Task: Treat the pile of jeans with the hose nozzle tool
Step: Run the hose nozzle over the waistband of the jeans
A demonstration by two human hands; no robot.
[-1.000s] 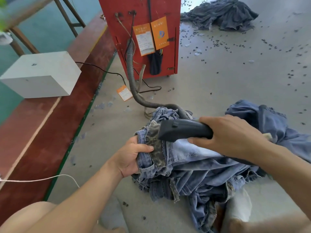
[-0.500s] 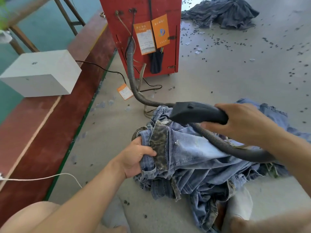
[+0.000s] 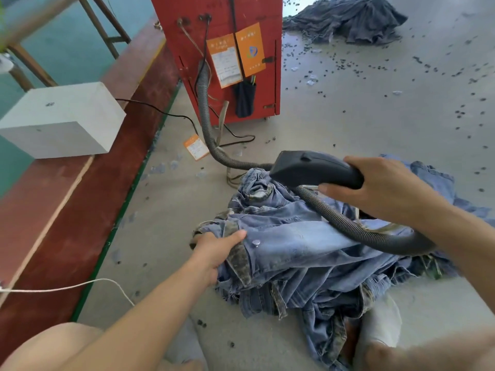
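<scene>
Nozzle mouth [image 3: 276,171] faces away, opening not visible. Hose [image 3: 356,228] end hidden behind right forearm. Left hand [image 3: 214,253] fingers buried under the jeans [image 3: 308,253] waistband. Orange tags [image 3: 250,49] print too small to read. Red cabinet [image 3: 219,12] top cut off by frame edge.

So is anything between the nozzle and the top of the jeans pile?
Only the tool's own hose, which drapes across the jeans under the nozzle. The right hand holds the nozzle above the pile; the left hand grips the waistband.

Bright even daylight, soft faint shadows, wide-angle bending at edges, slight softness
</scene>
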